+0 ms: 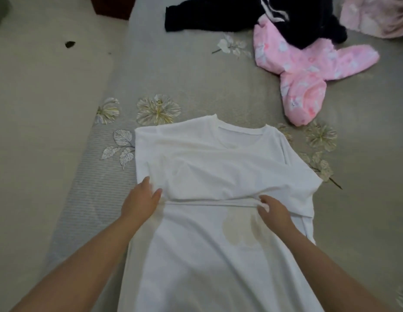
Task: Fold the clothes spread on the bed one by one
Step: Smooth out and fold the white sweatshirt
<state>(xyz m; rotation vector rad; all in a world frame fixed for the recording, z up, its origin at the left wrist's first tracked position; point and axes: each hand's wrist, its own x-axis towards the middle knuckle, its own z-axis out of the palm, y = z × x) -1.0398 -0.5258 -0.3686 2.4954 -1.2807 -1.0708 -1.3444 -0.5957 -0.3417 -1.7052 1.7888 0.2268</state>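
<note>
Your left hand (pixel 140 202) lies on the white T-shirt (pixel 218 167) at its left edge, fingers fairly straight and spread, thumb pointing in toward the middle, the grip apart and pressing the cloth flat. Your right hand (pixel 273 209) sits across from it, fingers curled, the grip clamped on a bunched bit of the white fabric right at the folded sleeve edge. Between the two hands runs a narrow horizontal band of cloth, the sleeve hem laid across the body of the shirt.

The shirt itself lies neck away from you, collar up near the middle of the bed (pixel 196 75), its lower part running down toward you and out of the bottom of the view. The left side is already folded inward so that edge runs straight; the right sleeve is folded over the chest too, though a corner of it sticks out to the right. A faint pale print shows through the fabric just below your right hand.

Farther up the bed, well apart from the shirt, a pink fleece garment (pixel 308 70) lies crumpled on the right, and a black garment (pixel 218 14) touches its upper edge. The grey bedspread carries embroidered flowers (pixel 158 109) just beyond the collar
</note>
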